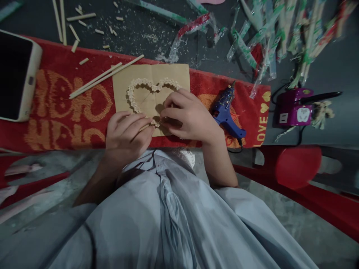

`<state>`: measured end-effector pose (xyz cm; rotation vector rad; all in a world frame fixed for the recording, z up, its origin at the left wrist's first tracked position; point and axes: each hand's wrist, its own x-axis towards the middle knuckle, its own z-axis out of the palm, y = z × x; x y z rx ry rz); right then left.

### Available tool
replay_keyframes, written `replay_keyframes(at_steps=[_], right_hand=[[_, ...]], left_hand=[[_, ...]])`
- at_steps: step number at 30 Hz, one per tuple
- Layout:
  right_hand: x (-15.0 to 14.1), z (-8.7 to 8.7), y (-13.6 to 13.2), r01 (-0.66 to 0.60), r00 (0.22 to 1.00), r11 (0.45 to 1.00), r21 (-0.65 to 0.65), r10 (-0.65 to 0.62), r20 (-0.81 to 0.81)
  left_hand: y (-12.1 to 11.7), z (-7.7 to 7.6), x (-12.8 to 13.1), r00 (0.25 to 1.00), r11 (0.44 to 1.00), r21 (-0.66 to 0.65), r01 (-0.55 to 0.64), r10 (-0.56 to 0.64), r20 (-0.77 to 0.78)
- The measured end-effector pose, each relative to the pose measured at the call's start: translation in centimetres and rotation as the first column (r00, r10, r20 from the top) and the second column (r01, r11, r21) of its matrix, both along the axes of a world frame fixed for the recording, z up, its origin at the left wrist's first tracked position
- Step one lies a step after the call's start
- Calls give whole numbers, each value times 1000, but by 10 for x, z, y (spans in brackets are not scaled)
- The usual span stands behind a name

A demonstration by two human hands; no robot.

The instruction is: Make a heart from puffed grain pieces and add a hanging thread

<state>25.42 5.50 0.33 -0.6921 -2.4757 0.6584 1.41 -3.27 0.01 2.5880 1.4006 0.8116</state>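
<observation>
my left hand (127, 130), fingers curled, seems to steady card (168, 69) near heart outline (131, 93); right hand (193, 116) bent over heart's right side. can't tell either grip. heart on card, atop red towel (98, 59); glue gun (227, 117) beside right hand, probably for reach.

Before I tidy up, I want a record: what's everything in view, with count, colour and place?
table: one, dark grey, underneath
towel: one, red, front edge
paper: one, tan, on towel
heart outline: one, pale, on paper
long sticks: four, pale, upper left
stick bits: many, pale, upper left
phone: one, black screen, far left
glue gun: one, blue, right
purple box: one, far right
wrappers: many, clear/green/red, upper right
garment: pale blue, below
hands: left, right, at heart
</observation>
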Motion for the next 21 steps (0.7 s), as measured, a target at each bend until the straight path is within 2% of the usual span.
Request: replay_keyframes(at_steps=[8,12,18,21], right_hand=[[0,-1,1,-3,1000,1000,26,4,-21],[0,0,1,6,1000,1000,26,-5,-15],[0,2,0,8,1000,1000,25,-9,8],[0,2,0,-1,1000,1000,20,1,23]], left_hand=[[3,4,5,999,999,51,-1,3,-32],[4,4,6,1000,1000,15,-3,3,-2],[5,6,8,1000,999,44,-13,14,-27],[6,5,9,1000,1000,5,-18,18,-12]])
